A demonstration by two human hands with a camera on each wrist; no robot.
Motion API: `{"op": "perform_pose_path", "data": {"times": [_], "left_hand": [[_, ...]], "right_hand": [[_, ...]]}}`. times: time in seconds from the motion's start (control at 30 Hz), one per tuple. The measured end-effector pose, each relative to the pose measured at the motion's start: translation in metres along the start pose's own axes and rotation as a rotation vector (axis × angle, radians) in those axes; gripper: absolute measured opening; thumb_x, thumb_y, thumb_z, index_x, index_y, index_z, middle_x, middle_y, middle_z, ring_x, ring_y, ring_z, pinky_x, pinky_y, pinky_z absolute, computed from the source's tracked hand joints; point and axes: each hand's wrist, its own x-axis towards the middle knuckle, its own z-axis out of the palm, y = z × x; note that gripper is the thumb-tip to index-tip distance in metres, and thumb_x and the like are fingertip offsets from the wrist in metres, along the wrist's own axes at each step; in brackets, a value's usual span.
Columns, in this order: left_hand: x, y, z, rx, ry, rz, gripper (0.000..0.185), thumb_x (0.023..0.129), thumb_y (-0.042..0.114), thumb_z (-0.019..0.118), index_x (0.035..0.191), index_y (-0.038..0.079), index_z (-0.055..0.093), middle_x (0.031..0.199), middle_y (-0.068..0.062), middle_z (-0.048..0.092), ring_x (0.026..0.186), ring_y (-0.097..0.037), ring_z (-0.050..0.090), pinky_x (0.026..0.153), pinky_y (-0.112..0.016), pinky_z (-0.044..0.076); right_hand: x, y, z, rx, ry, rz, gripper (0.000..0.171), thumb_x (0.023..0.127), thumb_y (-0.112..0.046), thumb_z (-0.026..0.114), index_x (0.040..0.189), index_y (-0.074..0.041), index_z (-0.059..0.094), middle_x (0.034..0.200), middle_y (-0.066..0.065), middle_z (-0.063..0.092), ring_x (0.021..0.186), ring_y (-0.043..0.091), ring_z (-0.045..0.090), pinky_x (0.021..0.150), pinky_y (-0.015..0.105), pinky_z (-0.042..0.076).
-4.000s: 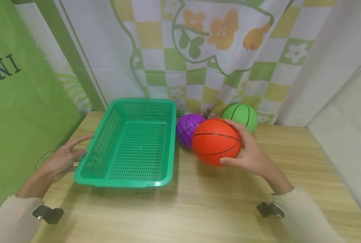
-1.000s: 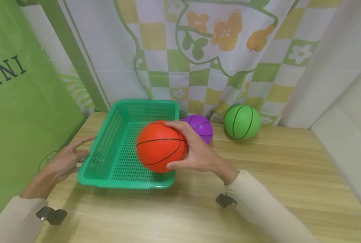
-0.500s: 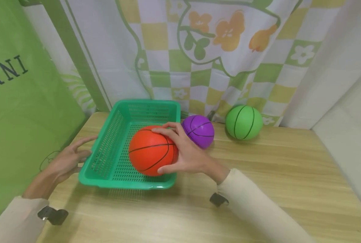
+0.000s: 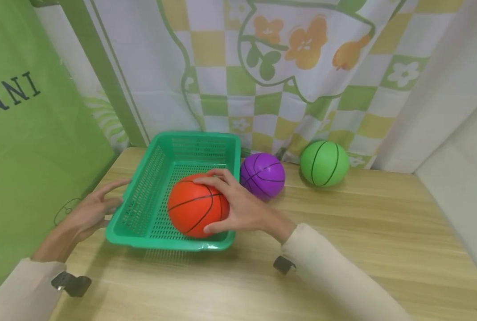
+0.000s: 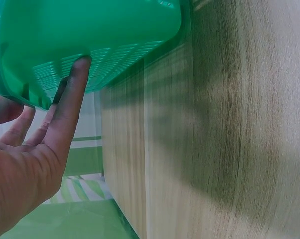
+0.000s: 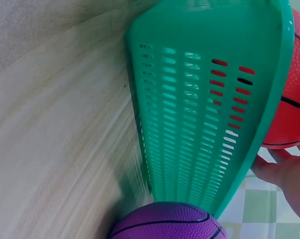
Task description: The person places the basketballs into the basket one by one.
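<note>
My right hand (image 4: 238, 204) grips a red toy basketball (image 4: 194, 208), fingers over its top and thumb on its near side. The ball sits within the near right part of a green plastic basket (image 4: 158, 243); in the right wrist view, the red ball (image 6: 296, 84) rises above the rim and shows through the wall slots of the basket (image 6: 189, 124). My left hand (image 4: 92, 211) is at the basket's left side. In the left wrist view, the left hand (image 5: 38, 159) has one extended finger against the outer wall of the basket (image 5: 100, 30).
A purple toy basketball (image 4: 263, 176) lies close to the basket's right side. Further right, a green toy basketball (image 4: 324, 163) rests near the patterned curtain (image 4: 278, 107). Everything stands on a wooden table (image 4: 363, 232); a green cloth (image 4: 30, 147) hangs at the left.
Four seconds ago the red basketball was in my right hand, right of the basket; it has moved left over the rim and down into the basket. The left hand stays at the basket's side.
</note>
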Motion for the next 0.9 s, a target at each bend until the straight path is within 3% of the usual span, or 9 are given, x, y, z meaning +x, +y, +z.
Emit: {"op": "perform_pose_path", "data": {"times": [0.23, 0.5, 0.9], "left_hand": [[0.001, 0.000, 0.000, -0.014, 0.002, -0.004, 0.067, 0.105, 0.007, 0.049, 0.161, 0.012, 0.012, 0.124, -0.011, 0.062, 0.106, -0.027, 0.067, 0.086, -0.052, 0.057], [0.000, -0.001, -0.001, -0.002, 0.010, -0.006, 0.067, 0.105, 0.009, 0.049, 0.162, 0.015, 0.013, 0.125, -0.009, 0.061, 0.105, -0.026, 0.067, 0.086, -0.052, 0.057], [0.000, -0.001, -0.001, -0.008, 0.013, -0.008, 0.066, 0.106, 0.010, 0.048, 0.161, 0.013, 0.013, 0.126, -0.009, 0.060, 0.106, -0.026, 0.067, 0.086, -0.052, 0.057]], "right_hand": [[0.002, 0.001, 0.006, -0.034, -0.034, -0.008, 0.083, 0.075, -0.040, 0.088, 0.146, -0.033, 0.045, 0.149, 0.001, 0.030, 0.124, 0.022, 0.049, 0.095, 0.033, 0.052], [0.004, 0.001, 0.009, -0.206, -0.071, -0.044, 0.081, 0.077, -0.049, 0.084, 0.146, -0.031, 0.044, 0.151, 0.009, 0.029, 0.128, 0.027, 0.042, 0.095, 0.037, 0.053], [0.010, 0.002, 0.014, -0.311, -0.125, -0.092, 0.080, 0.077, -0.053, 0.081, 0.146, -0.030, 0.047, 0.150, 0.010, 0.034, 0.131, 0.026, 0.040, 0.096, 0.040, 0.051]]}}
